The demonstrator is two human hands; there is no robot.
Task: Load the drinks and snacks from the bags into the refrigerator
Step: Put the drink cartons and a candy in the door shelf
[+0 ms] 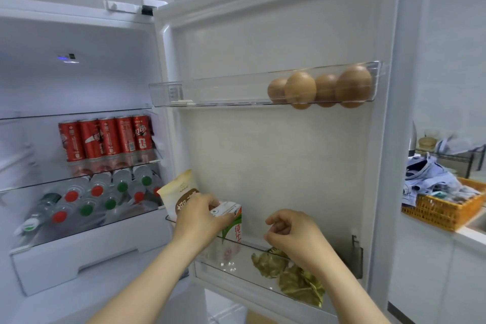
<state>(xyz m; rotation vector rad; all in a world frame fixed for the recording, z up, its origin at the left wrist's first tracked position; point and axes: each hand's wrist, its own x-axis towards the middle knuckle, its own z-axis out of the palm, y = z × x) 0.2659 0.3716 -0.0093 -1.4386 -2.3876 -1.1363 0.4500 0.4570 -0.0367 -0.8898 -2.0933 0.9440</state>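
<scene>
Left hand point(200, 214) grips the top of a green-and-white milk carton point(232, 221), which stands upright in the lower door bin point(244, 268), just beside a cream-and-brown pouch point(178, 192). Right hand point(292, 229) hovers over green snack packets point(294, 281) in the same bin, fingers loosely curled, seemingly holding nothing. The step looks like seating the carton. Next, release it once its base sits flat.
</scene>
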